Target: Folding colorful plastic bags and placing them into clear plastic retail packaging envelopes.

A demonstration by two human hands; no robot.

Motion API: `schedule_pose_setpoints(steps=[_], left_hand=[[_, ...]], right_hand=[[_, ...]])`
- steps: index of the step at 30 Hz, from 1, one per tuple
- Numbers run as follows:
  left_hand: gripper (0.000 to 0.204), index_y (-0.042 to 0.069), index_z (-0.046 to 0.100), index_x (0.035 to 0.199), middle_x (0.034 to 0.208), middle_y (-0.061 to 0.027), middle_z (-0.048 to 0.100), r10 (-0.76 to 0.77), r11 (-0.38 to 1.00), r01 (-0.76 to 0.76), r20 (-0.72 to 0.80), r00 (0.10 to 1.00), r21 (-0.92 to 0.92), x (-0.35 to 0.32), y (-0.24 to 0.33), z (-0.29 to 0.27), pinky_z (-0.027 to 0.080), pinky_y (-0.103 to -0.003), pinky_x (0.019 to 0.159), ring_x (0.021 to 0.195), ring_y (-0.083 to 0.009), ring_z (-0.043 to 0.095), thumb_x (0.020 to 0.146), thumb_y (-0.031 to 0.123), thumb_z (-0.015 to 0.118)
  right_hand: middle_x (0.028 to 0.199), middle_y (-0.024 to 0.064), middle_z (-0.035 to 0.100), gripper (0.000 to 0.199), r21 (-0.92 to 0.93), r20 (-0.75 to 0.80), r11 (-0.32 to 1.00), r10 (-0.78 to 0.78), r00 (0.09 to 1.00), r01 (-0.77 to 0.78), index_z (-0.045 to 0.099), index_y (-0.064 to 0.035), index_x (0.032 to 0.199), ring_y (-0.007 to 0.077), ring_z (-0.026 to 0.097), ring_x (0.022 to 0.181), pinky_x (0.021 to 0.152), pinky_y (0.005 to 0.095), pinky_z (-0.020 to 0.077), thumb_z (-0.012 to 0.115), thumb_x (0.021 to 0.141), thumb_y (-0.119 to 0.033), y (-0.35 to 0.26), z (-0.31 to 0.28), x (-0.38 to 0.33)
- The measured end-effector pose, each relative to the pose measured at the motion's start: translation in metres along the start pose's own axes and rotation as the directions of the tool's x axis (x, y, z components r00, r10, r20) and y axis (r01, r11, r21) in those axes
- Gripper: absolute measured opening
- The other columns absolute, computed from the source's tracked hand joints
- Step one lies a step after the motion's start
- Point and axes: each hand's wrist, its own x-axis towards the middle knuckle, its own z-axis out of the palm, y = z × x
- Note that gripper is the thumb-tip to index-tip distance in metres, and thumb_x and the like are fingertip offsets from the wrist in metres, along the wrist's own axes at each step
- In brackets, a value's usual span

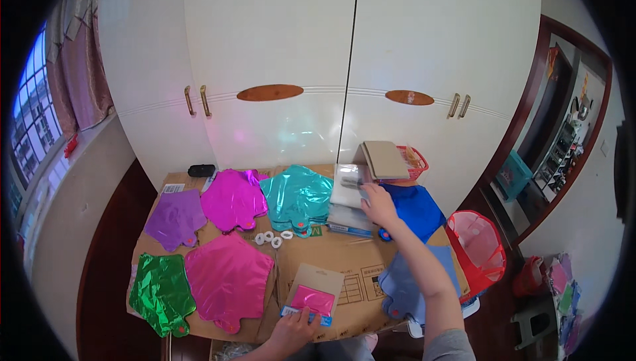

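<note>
With our left hand (293, 332) on the card (324, 276) and right hand (379, 204) at the clear bags (344, 195), neither grip discernible, we should gently separate just one.

1 wide head view, angled downward

Window (33, 137) daylight, curved edges

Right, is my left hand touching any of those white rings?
Apart. The head view shows bare brown cardboard between your left hand and the white rings, which lie farther from you.
</note>
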Motion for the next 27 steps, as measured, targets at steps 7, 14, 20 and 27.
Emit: schedule_pose_setpoints(steps=[7,14,20,27], left_hand=[[0.032,0.011,0.064,0.105,0.098,-0.0161,0.065,-0.020,1.000,0.020,0.032,0.999,-0.015,0.003,0.000,-0.009,0.053,-0.030,0.061,0.077,-0.0204,0.066,0.074,0.017,0.057],[0.032,0.011,0.064,0.106,0.100,-0.0170,0.065,-0.026,1.000,0.026,0.039,0.999,-0.010,0.001,0.001,-0.009,0.053,-0.031,0.061,0.076,-0.0209,0.066,0.075,0.017,0.056],[0.032,0.010,0.063,0.105,0.099,-0.0175,0.065,-0.022,1.000,0.024,0.086,0.996,-0.015,0.006,0.001,-0.014,0.053,-0.031,0.061,0.075,-0.0225,0.067,0.075,0.016,0.056],[0.029,0.009,0.060,0.103,0.098,-0.0172,0.064,-0.016,1.000,0.017,0.080,0.997,-0.007,0.009,0.002,-0.024,0.053,-0.031,0.059,0.071,-0.0229,0.067,0.075,0.017,0.056]], right_hand=[[0.090,0.0123,0.063,0.012,0.043,0.339,0.999,-0.008,0.941,-0.007,0.067,-0.0070,0.088,0.0310,0.061,0.087,0.077,0.0400,0.0500,0.061,0.081,-0.016,-0.003,-0.002,0.007],[0.097,0.0146,0.065,0.018,0.051,0.328,0.998,0.009,0.945,-0.027,0.068,-0.0066,0.093,0.0332,0.062,0.090,0.077,0.0410,0.0504,0.058,0.084,-0.019,-0.019,0.013,0.006],[0.108,0.0191,0.063,0.033,-0.030,0.348,0.995,0.098,0.932,-0.093,0.060,-0.0056,0.113,0.0370,0.060,0.100,0.087,0.0442,0.0479,0.058,0.085,-0.024,0.028,0.044,0.026],[0.100,0.0173,0.066,0.037,-0.214,0.614,0.976,0.162,0.772,-0.035,0.063,-0.0108,0.105,0.0351,0.063,0.095,0.083,0.0451,0.0496,0.066,0.079,-0.037,0.031,0.059,0.040]])
